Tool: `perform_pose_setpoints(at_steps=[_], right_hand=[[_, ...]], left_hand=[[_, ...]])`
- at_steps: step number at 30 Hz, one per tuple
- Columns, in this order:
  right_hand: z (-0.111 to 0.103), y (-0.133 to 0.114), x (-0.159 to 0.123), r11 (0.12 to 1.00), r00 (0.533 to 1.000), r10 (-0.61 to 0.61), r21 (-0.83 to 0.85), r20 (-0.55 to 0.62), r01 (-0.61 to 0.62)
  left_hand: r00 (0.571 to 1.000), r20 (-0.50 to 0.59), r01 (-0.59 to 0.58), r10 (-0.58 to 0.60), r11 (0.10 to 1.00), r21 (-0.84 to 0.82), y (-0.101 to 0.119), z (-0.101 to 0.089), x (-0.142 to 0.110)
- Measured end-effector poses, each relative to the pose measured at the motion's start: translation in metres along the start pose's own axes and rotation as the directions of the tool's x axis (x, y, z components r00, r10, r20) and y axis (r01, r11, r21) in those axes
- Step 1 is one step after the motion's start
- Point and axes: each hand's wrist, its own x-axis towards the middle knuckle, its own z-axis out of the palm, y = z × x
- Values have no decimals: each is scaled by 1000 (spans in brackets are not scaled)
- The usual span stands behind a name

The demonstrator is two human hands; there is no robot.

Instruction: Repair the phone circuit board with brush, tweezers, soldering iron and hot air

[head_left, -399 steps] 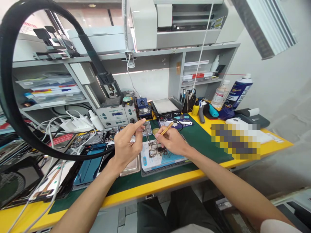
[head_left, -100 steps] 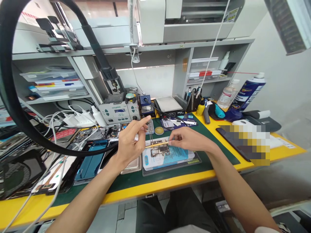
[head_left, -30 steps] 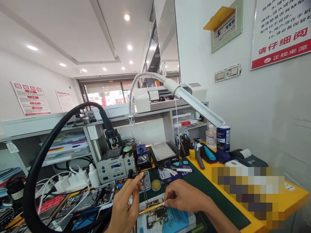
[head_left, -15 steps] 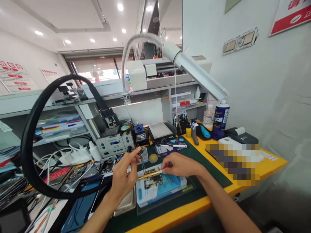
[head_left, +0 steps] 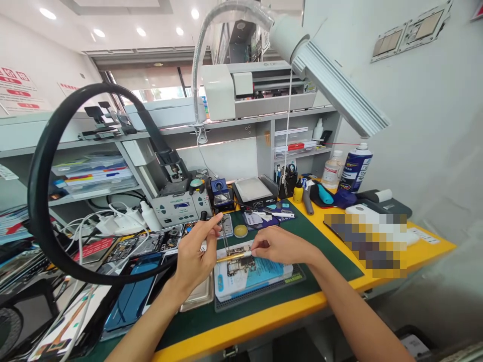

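Note:
My left hand [head_left: 196, 251] is closed, with metal tweezers [head_left: 225, 235] sticking out of its fingers and pointing down. A thin gold rod [head_left: 225, 258] runs from this hand across to my right hand [head_left: 277, 245]. The right hand pinches the rod's whitish end between thumb and fingertips. Just beneath the rod, a circuit board [head_left: 237, 266] lies on a white and blue box [head_left: 266, 275]. That box rests on a dark tray [head_left: 226, 305] on the green mat [head_left: 324, 259]. How the left fingers grip the rod is partly hidden.
A black hose [head_left: 35, 181] loops at the left beside a soldering station [head_left: 177, 208]. A lamp [head_left: 335, 85] hangs overhead. Behind the hands sits a round yellow tin [head_left: 240, 231]. Phone parts [head_left: 128, 296] crowd the left; a spray can [head_left: 354, 168] stands at the right.
The camera view has tipped downward and shifted a little, so the shelf and lamp appear displaced. Both hands keep nearly the same hold on the tweezers and rod above the board.

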Motion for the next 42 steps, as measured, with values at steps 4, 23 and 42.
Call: perform_pose_setpoints(at_steps=[4,23,42], right_hand=[[-4,1,-2,1000,1000,9,-14,-25,-10],[-5,-1,-2,1000,1000,15,-20,-15,-15],[-12,4,-3,999,999,39,-15,34,-38]], left_hand=[[1000,3,-9,9,1000,3,1,0,1],[1000,17,5,-4,1000,-11,-1,0,-1],[1000,24,-2,2,1000,-11,-3,1,-2]])
